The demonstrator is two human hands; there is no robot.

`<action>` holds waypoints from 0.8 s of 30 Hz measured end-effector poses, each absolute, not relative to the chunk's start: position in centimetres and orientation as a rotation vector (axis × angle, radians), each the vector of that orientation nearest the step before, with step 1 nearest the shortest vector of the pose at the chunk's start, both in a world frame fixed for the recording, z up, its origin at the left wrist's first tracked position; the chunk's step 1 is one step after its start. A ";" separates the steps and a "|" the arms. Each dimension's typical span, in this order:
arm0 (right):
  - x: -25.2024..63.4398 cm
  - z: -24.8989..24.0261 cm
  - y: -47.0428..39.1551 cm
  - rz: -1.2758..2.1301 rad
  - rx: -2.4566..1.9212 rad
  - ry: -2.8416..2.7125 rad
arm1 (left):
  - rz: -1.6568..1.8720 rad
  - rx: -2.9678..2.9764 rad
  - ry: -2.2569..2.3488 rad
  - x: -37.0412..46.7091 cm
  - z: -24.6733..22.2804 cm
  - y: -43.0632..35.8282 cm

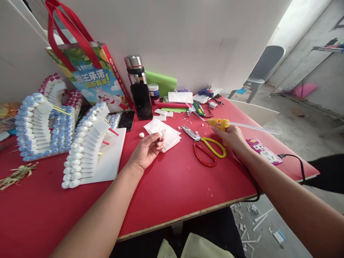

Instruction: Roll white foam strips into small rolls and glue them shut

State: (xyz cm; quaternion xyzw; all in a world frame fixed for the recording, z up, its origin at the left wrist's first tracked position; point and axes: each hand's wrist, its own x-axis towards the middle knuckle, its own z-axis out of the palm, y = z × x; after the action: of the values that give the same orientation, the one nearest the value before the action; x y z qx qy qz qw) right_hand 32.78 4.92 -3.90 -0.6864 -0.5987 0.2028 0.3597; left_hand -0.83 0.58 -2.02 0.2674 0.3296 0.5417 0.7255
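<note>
My left hand (pixel 147 149) is closed in a pinch on a small white paper piece (pixel 162 133), above a stack of white paper sheets (pixel 172 139). Gripped in my right hand (pixel 228 136) is a yellow hot glue gun (pixel 218 124), with a long clear glue stick (pixel 255 127) sticking out of its back. Between the hands lie scissors (pixel 205 147) with one red and one yellow handle. A small white rolled paper piece (pixel 142 135) rests left of the sheets. Further left, a curved model of white paper rolls (pixel 76 161) stands on a white board (pixel 115 157).
Behind are a printed bag (pixel 94 79), a steel thermos (pixel 133 61), a black phone (pixel 142 102) and a green cutter (pixel 199 108). A blue-and-white paper model (pixel 32 125) stands at left. A power strip (pixel 264 152) sits near the table's right edge, its cable hanging down.
</note>
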 end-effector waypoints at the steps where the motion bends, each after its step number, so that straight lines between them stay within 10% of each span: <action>1: 33.0 -4.1 4.8 0.518 -1.815 -1.539 | 1.197 0.613 0.729 -0.8 -2.1 0.5; 24: 32.7 1.1 -3.7 -0.063 -2.134 -2.123 | 1.273 0.671 0.668 -0.4 -2.4 0.0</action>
State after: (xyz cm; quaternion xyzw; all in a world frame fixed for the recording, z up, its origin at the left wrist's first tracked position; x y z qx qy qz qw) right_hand 32.68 -3.75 1.13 -0.7072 -0.7037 -0.0207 0.0652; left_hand -0.42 0.01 -2.38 0.3014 0.2998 0.5720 0.7015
